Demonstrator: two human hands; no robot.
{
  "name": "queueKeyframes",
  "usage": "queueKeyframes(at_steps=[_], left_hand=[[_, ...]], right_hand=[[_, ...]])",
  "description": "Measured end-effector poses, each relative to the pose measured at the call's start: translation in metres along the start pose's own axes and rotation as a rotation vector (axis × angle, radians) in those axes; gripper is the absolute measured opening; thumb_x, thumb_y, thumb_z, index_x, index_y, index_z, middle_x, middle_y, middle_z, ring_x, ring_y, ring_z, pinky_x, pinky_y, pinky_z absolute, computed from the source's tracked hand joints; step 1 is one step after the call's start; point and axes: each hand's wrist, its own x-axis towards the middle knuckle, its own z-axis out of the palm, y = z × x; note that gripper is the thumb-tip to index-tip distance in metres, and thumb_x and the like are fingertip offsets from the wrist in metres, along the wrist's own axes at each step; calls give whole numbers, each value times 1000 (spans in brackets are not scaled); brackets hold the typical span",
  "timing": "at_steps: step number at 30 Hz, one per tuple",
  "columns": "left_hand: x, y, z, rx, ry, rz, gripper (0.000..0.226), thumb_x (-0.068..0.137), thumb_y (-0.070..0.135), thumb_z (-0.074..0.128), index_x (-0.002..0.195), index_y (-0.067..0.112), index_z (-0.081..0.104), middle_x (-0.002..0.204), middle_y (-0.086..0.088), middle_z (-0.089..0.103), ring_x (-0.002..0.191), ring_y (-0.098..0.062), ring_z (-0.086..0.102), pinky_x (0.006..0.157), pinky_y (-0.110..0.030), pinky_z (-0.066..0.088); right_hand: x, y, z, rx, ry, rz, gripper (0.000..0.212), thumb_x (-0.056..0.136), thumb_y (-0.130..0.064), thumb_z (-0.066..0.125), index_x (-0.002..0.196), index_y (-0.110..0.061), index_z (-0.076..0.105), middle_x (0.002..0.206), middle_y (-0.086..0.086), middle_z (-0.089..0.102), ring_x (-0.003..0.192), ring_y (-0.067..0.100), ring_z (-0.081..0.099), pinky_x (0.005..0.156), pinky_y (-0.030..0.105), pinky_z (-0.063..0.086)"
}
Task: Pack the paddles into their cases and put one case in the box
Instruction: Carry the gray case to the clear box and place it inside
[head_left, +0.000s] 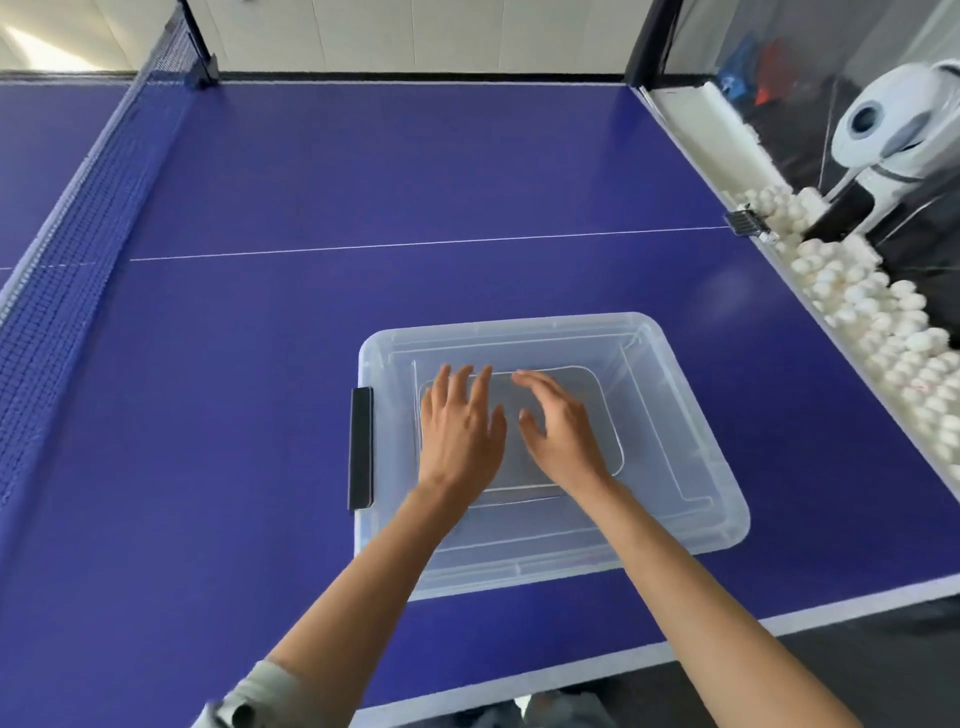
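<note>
A clear plastic box (680, 447) with a black latch (360, 448) on its left side stands on the blue table tennis table (363, 176), near the front edge. A clear lid seems to cover it. My left hand (460, 436) and my right hand (563, 436) lie side by side over the box's middle panel, palms down and fingers spread, holding nothing. No paddle or case shows on the table. Nothing can be made out through the cloudy plastic.
The blue net (78, 234) runs along the left. A trough full of white balls (857, 312) lines the table's right edge, with a white ball machine (893, 130) behind it. The table's front edge (675, 644) is close to my body.
</note>
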Motion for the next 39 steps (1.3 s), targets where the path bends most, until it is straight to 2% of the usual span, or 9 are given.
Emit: queueKeyframes(at_steps=[5,12,16,19,22,25,29,31,39], left_hand=[[19,64,57,189,-103,115,69,85,53,9,146,27,27,155,-15,19,145,-37,5,114,-58,4],[26,81,92,381,-63,-1,59,89,60,12,145,43,18,159,-9,6,145,-35,-1,112,-63,-4],[25,84,91,380,-40,-5,57,90,60,14,144,45,20,159,-8,8,146,-34,1,113,-61,-3],[25,83,93,376,-20,-6,55,90,60,18,143,45,24,158,-8,12,146,-34,5,114,-61,0],[24,82,93,377,-10,-7,54,90,60,20,143,45,24,158,-7,13,146,-34,6,114,-61,0],[25,82,93,369,-13,-7,55,91,60,20,143,46,22,159,-7,10,146,-33,2,114,-60,-2],[25,83,92,369,-35,-15,55,91,60,16,144,46,17,159,-5,3,146,-31,-4,114,-59,-6],[25,83,91,365,-43,-17,57,90,61,12,145,46,16,160,-5,1,146,-31,-6,114,-59,-6],[24,82,94,364,-36,-8,57,91,62,12,145,44,16,160,-6,0,146,-32,-7,114,-60,-7]], right_hand=[[10,62,-64,-102,26,118,41,86,7,51,125,-3,57,130,11,57,123,25,52,105,23,33],[7,118,-112,-198,-18,97,45,86,-13,49,130,-3,52,137,14,49,125,31,42,106,38,33],[-2,123,-122,90,-16,491,58,94,-28,56,143,-8,33,143,10,42,131,29,35,104,35,29],[-5,122,-126,342,-78,744,49,90,-42,59,130,-16,47,122,0,55,112,20,52,88,27,37],[-4,125,-126,302,-27,729,36,84,-46,65,103,-17,56,97,-4,63,91,17,59,75,29,41],[0,127,-131,171,-11,677,48,76,-46,73,109,-13,61,102,-2,68,99,23,63,82,38,51],[4,120,-138,8,-16,559,24,78,-26,72,82,-5,62,76,7,67,75,30,62,62,32,47],[6,116,-136,-69,-8,545,23,81,-23,70,76,-5,57,72,8,63,74,33,61,62,35,46],[7,103,-125,-258,-8,613,25,89,-23,61,101,-2,55,100,19,64,95,42,58,73,41,48]])
